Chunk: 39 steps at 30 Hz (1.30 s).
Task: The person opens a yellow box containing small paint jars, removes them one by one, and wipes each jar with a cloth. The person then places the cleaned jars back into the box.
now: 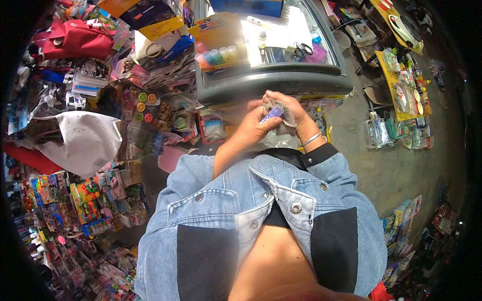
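My left hand (253,126) holds a small purple tube (275,112), its thumb lying along the side. A grey-brown cloth (289,119) is bunched in my right hand (295,106) and wraps around the far side of the tube. Both hands meet just in front of the dark grey frame (273,85) of a glass-topped case. On that case stands an open yellow display box (222,32) with several small tubes (215,55) in pink, blue and pale colours. To its right are a small clear spray bottle (262,40) and black-handled scissors (303,50).
A white marker-like tube (258,21) and a blue box (246,7) lie farther back on the case. Packaged goods crowd the left, with a red fabric bag (79,40) and a white star-dotted sheet (90,141). Yellow shelves (391,86) stand on the right beside concrete floor (357,165).
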### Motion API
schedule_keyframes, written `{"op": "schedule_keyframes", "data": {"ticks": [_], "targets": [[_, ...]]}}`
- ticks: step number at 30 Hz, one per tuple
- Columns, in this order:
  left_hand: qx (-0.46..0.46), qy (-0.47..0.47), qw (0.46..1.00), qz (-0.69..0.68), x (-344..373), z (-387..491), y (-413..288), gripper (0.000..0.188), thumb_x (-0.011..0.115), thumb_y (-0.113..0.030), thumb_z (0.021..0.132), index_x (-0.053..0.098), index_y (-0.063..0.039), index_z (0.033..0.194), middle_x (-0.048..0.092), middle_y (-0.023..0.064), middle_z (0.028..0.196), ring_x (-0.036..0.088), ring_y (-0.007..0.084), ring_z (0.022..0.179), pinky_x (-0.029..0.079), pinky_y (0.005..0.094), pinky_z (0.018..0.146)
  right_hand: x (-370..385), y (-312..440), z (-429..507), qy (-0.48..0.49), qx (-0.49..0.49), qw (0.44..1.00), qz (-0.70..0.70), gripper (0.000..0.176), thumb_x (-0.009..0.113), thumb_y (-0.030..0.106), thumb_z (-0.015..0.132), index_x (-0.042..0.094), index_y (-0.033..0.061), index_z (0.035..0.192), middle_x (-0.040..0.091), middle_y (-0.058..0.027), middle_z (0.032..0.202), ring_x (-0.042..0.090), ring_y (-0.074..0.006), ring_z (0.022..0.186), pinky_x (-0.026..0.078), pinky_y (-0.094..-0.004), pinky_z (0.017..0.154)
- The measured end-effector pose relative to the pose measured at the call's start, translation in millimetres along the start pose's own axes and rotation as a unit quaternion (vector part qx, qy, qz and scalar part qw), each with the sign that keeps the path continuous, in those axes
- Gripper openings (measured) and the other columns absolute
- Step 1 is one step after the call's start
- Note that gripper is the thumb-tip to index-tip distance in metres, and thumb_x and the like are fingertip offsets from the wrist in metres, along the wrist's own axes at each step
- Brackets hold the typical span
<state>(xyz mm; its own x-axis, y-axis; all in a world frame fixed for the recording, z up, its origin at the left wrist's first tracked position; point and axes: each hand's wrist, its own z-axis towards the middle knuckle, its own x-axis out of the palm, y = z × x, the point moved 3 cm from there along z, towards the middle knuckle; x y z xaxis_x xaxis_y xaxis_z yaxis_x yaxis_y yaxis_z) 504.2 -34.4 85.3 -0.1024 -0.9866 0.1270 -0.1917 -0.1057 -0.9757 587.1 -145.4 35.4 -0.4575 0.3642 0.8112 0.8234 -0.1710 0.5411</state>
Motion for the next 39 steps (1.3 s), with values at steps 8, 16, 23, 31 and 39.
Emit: {"op": "schedule_keyframes", "data": {"ticks": [8, 16, 23, 31, 39], "targets": [[0.336, -0.131, 0.858, 0.366, -11.8, 11.9, -26.4, 0.042, 0.054, -0.046, 0.092, 0.061, -0.009, 0.109, 0.055, 0.0106, 0.118, 0.048, 0.0332, 0.116, 0.029, 0.0466, 0.100, 11.6, -37.2, 25.2, -0.080, -0.182, 0.956, 0.216, 0.033, 0.047, 0.036, 0.097, 0.060, 0.0063, 0.105, 0.065, -0.0089, 0.103, 0.064, -0.0227, 0.095, 0.052, -0.0386, 0.088], [0.365, -0.174, 0.780, 0.478, -26.7, 9.2, -23.0, 0.044, 0.055, -0.049, 0.090, 0.058, -0.011, 0.112, 0.054, 0.0112, 0.107, 0.051, 0.0323, 0.109, 0.028, 0.0546, 0.099, 43.6, -49.0, 21.3, -0.235, -0.226, 0.945, 0.035, 0.034, 0.050, 0.033, 0.096, 0.057, 0.0049, 0.114, 0.062, -0.0091, 0.111, 0.061, -0.0210, 0.103, 0.051, -0.0360, 0.092], [0.264, -0.155, 0.922, 0.236, -44.3, 21.5, -47.2, 0.032, 0.060, -0.028, 0.093, 0.055, -0.002, 0.110, 0.052, 0.0132, 0.101, 0.052, 0.0282, 0.096, 0.042, 0.0343, 0.087, 27.9, -46.7, 43.0, -0.217, -0.111, 0.958, 0.153, 0.032, 0.052, 0.041, 0.096, 0.057, 0.0092, 0.096, 0.063, -0.0064, 0.081, 0.059, -0.0179, 0.060, 0.051, -0.0344, 0.054], [0.269, -0.138, 0.953, 0.015, -103.9, 80.2, -114.4, 0.034, 0.052, -0.016, 0.100, 0.043, -0.004, 0.130, 0.059, 0.0137, 0.123, 0.052, 0.0195, 0.119, 0.041, 0.0333, 0.101, -22.7, 69.1, 25.8, -0.384, -0.473, 0.719, -0.333, 0.026, 0.058, 0.025, 0.095, 0.059, 0.0040, 0.080, 0.062, -0.0044, 0.068, 0.056, -0.0108, 0.058, 0.044, -0.0264, 0.053], [0.221, -0.136, 0.955, 0.146, -113.8, 114.8, -96.9, 0.034, 0.069, -0.009, 0.088, 0.059, -0.004, 0.120, 0.061, 0.0064, 0.112, 0.061, 0.0155, 0.100, 0.048, 0.0280, 0.090, -36.1, 100.9, 31.0, -0.435, -0.497, 0.441, -0.608, 0.017, 0.066, 0.025, 0.083, 0.063, 0.0089, 0.079, 0.065, -0.0079, 0.077, 0.062, -0.0299, 0.075, 0.046, -0.0388, 0.075]]}}
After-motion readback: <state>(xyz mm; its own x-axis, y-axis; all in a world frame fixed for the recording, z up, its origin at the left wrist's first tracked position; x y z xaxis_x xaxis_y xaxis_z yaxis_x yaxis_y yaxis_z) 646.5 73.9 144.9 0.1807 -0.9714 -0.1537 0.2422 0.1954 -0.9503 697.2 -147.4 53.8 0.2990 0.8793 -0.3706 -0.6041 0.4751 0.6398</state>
